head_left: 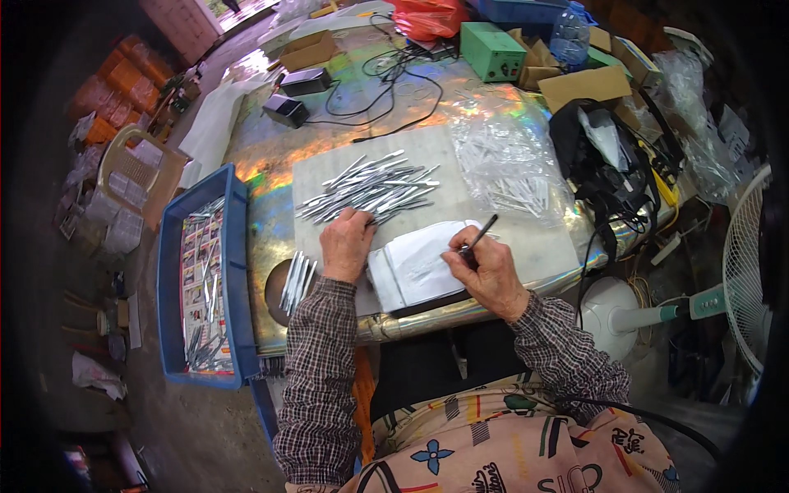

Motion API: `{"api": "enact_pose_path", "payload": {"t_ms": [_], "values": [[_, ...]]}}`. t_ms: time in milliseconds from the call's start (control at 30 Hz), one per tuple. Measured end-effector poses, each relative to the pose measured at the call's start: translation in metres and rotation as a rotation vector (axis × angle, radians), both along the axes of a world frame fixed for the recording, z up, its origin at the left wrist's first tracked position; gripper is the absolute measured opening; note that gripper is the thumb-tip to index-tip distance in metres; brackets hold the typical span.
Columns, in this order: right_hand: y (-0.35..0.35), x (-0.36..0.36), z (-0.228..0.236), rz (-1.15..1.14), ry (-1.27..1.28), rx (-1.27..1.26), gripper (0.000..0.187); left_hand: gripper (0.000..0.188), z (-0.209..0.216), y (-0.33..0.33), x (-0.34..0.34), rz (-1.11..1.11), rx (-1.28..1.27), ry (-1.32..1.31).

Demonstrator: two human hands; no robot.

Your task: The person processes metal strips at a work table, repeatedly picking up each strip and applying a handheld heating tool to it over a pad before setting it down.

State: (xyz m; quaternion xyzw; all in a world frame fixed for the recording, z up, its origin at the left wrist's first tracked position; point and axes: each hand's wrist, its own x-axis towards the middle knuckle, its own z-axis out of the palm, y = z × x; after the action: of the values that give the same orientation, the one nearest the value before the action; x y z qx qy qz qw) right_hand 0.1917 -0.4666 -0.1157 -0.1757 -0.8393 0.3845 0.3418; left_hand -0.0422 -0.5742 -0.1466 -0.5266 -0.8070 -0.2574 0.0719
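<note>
In our right hand (491,275) we grip a dark pen-like tool (485,230), its shaft slanting up between thumb and fingers, its lower end hidden by them; beneath lies a smooth white pad (415,261), flat and roughly rectangular; our left hand (345,246) curls at the near edge of a loose heap of slim, silvery sticks (374,187), though we cannot tell whether its fingertips pinch one; right of the heap we see crinkled clear plastic (505,156); at far left, a blue rigid tray (239,287).
</note>
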Motion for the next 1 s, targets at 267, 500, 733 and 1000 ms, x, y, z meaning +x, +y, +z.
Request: {"api": "enact_pose_path", "payload": {"t_ms": [267, 500, 733, 1000], "values": [[0.019, 0.016, 0.016, -0.023, -0.097, 0.057, 0.022, 0.015, 0.0, 0.002, -0.005, -0.017, 0.008, -0.125], [0.08, 0.039, 0.013, -0.332, -0.254, 0.427, 0.013, 0.015, -0.007, 0.001, -0.007, -0.051, 0.036, -0.114], [0.098, 0.03, -0.008, -0.266, -0.488, 0.433, 0.009, 0.013, 0.0, -0.003, -0.007, -0.081, 0.025, -0.047], [0.113, 0.022, -0.023, -0.296, -0.583, 0.546, 0.009, 0.016, 0.035, -0.021, 0.009, -0.048, 0.175, -0.193]]}}
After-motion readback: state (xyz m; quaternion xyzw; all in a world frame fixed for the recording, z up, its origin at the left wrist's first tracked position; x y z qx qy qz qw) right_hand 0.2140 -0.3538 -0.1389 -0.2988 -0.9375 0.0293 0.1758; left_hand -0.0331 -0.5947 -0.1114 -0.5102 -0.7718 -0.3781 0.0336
